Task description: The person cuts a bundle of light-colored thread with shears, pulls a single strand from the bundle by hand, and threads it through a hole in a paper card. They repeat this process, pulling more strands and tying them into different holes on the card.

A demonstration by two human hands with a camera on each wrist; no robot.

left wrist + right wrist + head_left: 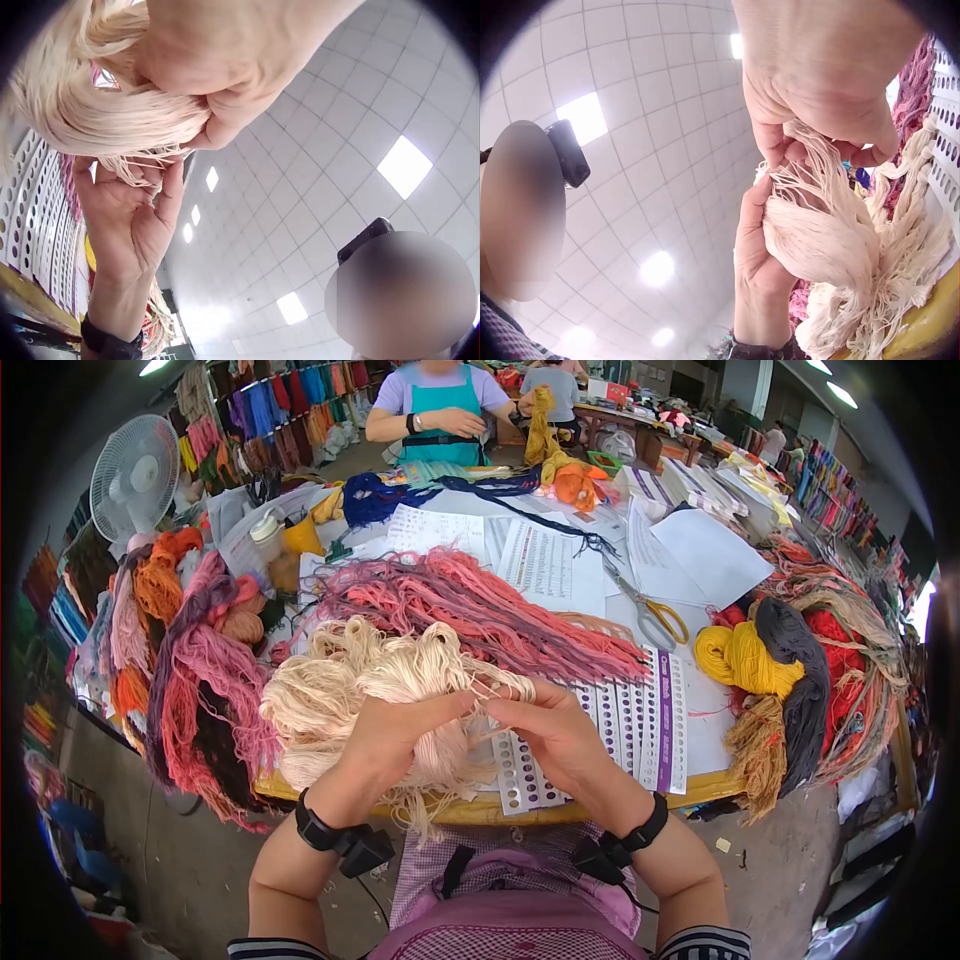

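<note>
A skein of cream thread (410,665) hangs over my left hand (395,735), whose fingers curl round it and are partly hidden by the strands. My right hand (555,730) pinches the loops at the skein's right end, thumb and fingertips close to the left thumb. In the right wrist view, several loose strands (821,161) run between the two hands. More cream thread (305,690) lies bunched on the table to the left. From the left wrist view, the skein (97,105) drapes in a thick band over the left fingers.
Pink and purple thread (470,600) lies behind the hands. White punched cards (665,730) sit under the right hand. Scissors (660,622) with yellow handles rest on papers (550,565). Yellow thread (750,660) hangs at the right edge. Across the table stands a person (440,420) in a green apron.
</note>
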